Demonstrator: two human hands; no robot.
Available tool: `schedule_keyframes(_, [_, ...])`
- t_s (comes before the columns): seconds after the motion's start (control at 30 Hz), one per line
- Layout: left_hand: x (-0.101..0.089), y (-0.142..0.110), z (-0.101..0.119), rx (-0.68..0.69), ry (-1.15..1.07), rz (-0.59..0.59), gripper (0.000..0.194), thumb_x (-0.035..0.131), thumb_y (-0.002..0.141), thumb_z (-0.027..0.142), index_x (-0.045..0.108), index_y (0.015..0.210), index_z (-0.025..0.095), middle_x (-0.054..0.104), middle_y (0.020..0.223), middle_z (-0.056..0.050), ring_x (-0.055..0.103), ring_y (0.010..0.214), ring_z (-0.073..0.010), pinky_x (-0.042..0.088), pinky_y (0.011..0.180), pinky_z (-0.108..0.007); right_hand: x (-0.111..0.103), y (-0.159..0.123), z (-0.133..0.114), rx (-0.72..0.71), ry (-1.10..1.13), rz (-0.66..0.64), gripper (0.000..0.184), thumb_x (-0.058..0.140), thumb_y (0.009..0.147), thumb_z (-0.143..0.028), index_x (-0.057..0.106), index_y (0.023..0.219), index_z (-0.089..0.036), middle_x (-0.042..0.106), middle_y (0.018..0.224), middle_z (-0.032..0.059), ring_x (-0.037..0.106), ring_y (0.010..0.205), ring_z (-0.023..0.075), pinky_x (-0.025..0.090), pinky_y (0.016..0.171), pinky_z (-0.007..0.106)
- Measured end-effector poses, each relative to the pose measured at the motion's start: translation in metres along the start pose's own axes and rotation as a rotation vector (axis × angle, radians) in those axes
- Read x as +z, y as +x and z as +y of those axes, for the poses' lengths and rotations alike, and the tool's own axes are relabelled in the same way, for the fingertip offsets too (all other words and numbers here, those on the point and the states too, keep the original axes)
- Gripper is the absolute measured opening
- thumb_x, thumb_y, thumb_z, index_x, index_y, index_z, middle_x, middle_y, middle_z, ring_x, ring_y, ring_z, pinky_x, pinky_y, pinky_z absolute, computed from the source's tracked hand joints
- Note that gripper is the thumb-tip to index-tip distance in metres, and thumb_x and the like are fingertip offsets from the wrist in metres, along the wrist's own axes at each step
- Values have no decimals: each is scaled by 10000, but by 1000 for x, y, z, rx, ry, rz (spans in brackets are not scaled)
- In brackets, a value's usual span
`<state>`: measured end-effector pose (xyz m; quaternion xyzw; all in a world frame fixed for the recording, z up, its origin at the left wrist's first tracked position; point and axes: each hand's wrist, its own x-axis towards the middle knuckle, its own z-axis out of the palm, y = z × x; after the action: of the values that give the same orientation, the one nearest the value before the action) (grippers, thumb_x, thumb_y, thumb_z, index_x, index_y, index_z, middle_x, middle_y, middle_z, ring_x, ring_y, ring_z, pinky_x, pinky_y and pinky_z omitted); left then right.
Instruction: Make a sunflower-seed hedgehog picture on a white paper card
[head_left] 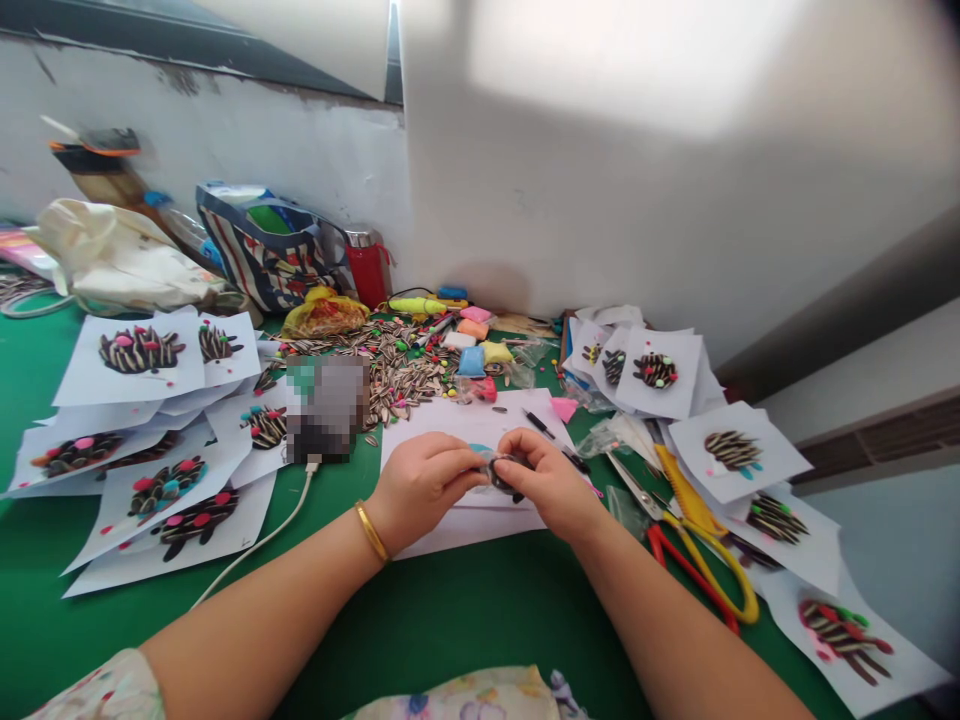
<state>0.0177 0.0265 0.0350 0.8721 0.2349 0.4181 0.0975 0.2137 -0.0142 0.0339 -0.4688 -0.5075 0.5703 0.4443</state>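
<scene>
A small dark lump (511, 484) sits just right of the frame's centre, gripped between the thumb and fingers of the right hand (551, 487). The left hand (427, 480) has its thumb and forefinger closed at the lump's left edge; they seem to pinch it too, though the tips are small and blurred there. If the two hands pull unevenly, the lump could tear or lose its shape, and a loose pinch could let it drop onto the white paper (450, 415) below and perhaps mark it.

Both wrists bend inward, so the hands meet over the paper, knuckles up. The left forearm slants up from the lower left of the frame, a gold bracelet (372, 532) at the wrist; the right one rises from the lower right.

A pen (541, 428) lies just beyond the right hand, where a sideways move might knock it. Farther right, yellow-handled scissors (679, 522) lie near the right forearm; a sweep of the elbow could shift them. At centre left, a white cable (289, 530) runs across the green desk (337, 625) near the left forearm and could snag. Above the hands, loose striped seeds (409, 372) might scatter if brushed.
</scene>
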Motion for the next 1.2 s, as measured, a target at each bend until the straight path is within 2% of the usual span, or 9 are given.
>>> schedule_keyframes(0.1, [-1, 2, 0, 2, 38, -38, 156, 636, 874, 262, 687, 970, 150, 691, 858, -80, 623, 781, -180, 509, 704, -296, 0, 0, 0, 5, -19, -2, 232, 687, 796, -367, 525, 858, -213, 522, 719, -43, 459, 627, 107, 355, 575, 238])
schedule_keyframes(0.33, [-1, 4, 2, 77, 152, -157, 189, 535, 923, 233, 666, 814, 152, 646, 760, -58, 558, 698, -173, 434, 633, -294, 4, 1, -4, 20, -111, -10, 239, 709, 750, -343, 523, 793, -200, 532, 708, -38, 444, 618, 107, 339, 566, 242])
schedule_keyframes(0.5, [-2, 3, 4, 78, 201, -211, 180, 526, 926, 233, 643, 811, 158, 632, 781, -59, 537, 707, -178, 425, 650, -307, 3, 2, -5, 0, -141, 23, 209, 706, 719, -303, 530, 759, -198, 515, 681, -47, 427, 595, 99, 327, 554, 242])
schedule_keyframes(0.77, [0, 2, 2, -26, 29, -118, 139, 580, 904, 234, 664, 987, 160, 660, 911, -81, 598, 839, -186, 487, 750, -310, 2, 3, -5, 6, -96, 41, 202, 698, 737, -298, 524, 773, -201, 548, 691, -42, 474, 614, 107, 360, 570, 243])
schedule_keyframes(0.93, [1, 2, 4, -15, 26, -118, 128, 554, 911, 212, 676, 895, 177, 660, 840, -61, 579, 781, -179, 473, 718, -319, 2, 3, -3, -10, -127, 42, 211, 698, 743, -314, 523, 761, -199, 559, 695, -34, 483, 625, 113, 366, 574, 245])
schedule_keyframes(1.0, [1, 2, 4, -85, -27, -91, 128, 551, 912, 210, 672, 895, 175, 651, 878, -66, 578, 817, -178, 479, 749, -325, -1, 4, -1, -22, -128, 83, 220, 706, 740, -326, 525, 755, -201, 552, 684, -36, 478, 617, 114, 362, 564, 244])
schedule_keyframes(1.07, [1, 3, 3, -214, -118, -27, 118, 561, 910, 215, 673, 899, 178, 637, 896, -61, 580, 850, -171, 485, 769, -313, -4, 6, 1, -20, -93, 124, 231, 709, 744, -344, 525, 761, -206, 539, 663, -43, 469, 597, 113, 350, 545, 239])
schedule_keyframes(1.13, [1, 3, 0, -343, -209, 35, 102, 584, 901, 226, 674, 881, 185, 637, 861, -43, 585, 829, -161, 488, 751, -295, -7, 8, 3, -12, -39, 141, 244, 713, 748, -360, 521, 774, -210, 532, 653, -49, 464, 583, 111, 344, 537, 235])
schedule_keyframes(1.2, [1, 4, -4, -417, -271, 59, 90, 600, 891, 232, 677, 870, 190, 652, 826, -29, 592, 790, -155, 488, 722, -287, -7, 9, 4, -6, -1, 138, 260, 719, 749, -373, 518, 782, -212, 533, 656, -49, 467, 583, 110, 341, 537, 232])
